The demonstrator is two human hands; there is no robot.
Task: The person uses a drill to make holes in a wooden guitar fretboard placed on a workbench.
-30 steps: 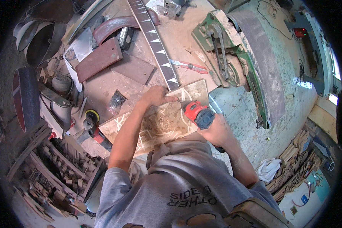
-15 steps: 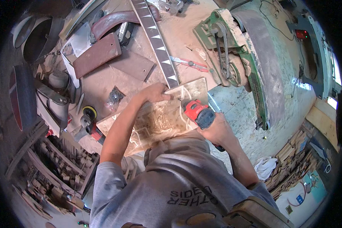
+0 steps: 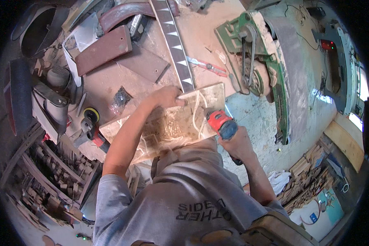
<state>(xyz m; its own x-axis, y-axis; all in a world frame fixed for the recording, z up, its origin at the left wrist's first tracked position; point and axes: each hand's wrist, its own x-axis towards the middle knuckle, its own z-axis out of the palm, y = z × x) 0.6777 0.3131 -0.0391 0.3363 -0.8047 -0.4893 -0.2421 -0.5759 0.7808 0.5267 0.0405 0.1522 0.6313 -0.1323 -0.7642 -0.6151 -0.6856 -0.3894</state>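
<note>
A flat rectangular board (image 3: pixel 174 123), light brown with pale curved lines on its face, is held tilted against my lap at the near edge of the bench. My left hand (image 3: pixel 167 97) is closed over the board's far edge, with part of its fingers hidden behind it. In my right hand (image 3: pixel 237 143) is a red and black cordless drill (image 3: pixel 220 122), gripped by its handle. The drill's chuck points at the right part of the board; whether its tip touches the surface I cannot tell.
Beyond the board, a long dark strip with white triangles (image 3: pixel 173 41) lies on the dusty bench, beside a red utility knife (image 3: pixel 207 67). Brown panels (image 3: pixel 104 50) are at left, near an angle grinder (image 3: pixel 91 127). A green belt-driven machine (image 3: pixel 254 53) stands right; wood scraps (image 3: pixel 309 168) lie below.
The drill in my right hand has shifted a little to the right across the board. My left hand keeps its hold on the far edge. The whole view has turned slightly.
</note>
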